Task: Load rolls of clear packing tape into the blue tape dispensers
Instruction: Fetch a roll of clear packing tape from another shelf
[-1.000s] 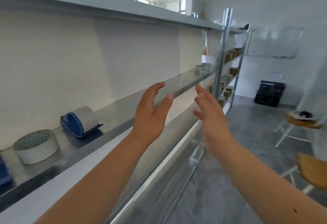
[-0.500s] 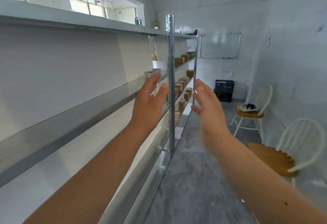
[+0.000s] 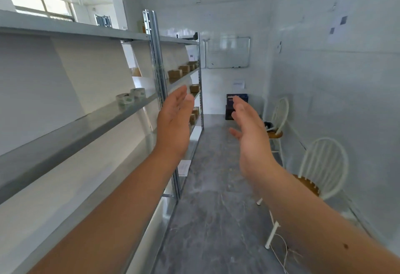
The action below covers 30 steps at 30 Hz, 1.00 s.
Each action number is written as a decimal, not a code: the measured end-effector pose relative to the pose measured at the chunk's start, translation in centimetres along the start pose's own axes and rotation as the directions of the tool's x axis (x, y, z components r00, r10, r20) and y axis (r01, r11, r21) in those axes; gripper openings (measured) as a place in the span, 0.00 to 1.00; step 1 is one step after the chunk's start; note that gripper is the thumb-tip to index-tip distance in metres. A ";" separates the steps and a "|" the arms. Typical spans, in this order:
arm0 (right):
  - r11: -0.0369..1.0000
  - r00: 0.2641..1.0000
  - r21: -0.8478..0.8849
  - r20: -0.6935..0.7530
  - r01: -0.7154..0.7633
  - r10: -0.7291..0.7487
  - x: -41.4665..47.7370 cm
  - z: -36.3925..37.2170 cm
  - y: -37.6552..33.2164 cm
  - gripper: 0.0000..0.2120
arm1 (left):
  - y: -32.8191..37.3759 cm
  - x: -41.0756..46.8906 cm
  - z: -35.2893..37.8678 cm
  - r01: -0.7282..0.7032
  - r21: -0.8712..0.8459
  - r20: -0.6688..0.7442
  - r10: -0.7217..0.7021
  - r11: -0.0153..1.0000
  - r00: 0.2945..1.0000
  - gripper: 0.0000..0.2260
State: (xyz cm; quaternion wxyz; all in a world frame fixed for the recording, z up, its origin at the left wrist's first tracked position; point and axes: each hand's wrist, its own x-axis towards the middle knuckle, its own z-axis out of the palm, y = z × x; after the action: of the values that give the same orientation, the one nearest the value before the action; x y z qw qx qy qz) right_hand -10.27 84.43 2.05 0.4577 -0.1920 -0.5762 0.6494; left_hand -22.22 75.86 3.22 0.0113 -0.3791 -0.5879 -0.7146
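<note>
Both my hands are raised in front of me, palms facing each other, fingers apart and holding nothing. My left hand [image 3: 174,122] hovers beside the metal upright of the shelf unit. My right hand [image 3: 249,128] is out over the aisle. Two tape rolls [image 3: 129,97] stand on the middle metal shelf [image 3: 71,131], ahead and to the left of my left hand, out of reach. No blue tape dispenser is in view.
A metal shelf rack [image 3: 155,57] runs along the left wall, with small cardboard boxes [image 3: 184,70] farther down. Two white chairs [image 3: 322,167] line the right wall. A dark crate [image 3: 232,105] sits at the aisle's end, below a whiteboard [image 3: 227,53]. Grey floor stretches ahead.
My view has swung right along the shelf. The blue dispenser and the roll beside it have left the view on the left. Both hands stay raised and empty.
</note>
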 end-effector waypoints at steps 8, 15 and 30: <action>0.998 0.995 -0.047 -0.083 0.047 -0.051 11.4 -0.7 5.1 0.13 | -8.4 10.2 5.6 -0.002 -0.097 0.058 0.007 0.995 0.998 0.20; 0.998 0.982 -0.059 -0.183 0.033 -0.043 24.0 0.3 8.7 0.18 | -15.8 22.3 10.3 0.023 -0.150 0.158 0.001 0.988 0.988 0.20; 0.996 0.985 -0.077 -0.165 0.041 -0.053 48.9 -4.5 17.0 0.19 | -30.5 39.2 24.4 0.065 -0.104 0.232 -0.040 0.992 0.972 0.19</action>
State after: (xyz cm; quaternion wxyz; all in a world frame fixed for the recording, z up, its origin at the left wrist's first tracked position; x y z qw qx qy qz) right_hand -37.93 128.33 -1.19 0.5121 -0.2486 -0.5636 0.5986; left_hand -51.35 122.80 0.15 -0.0967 -0.4436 -0.5546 -0.6973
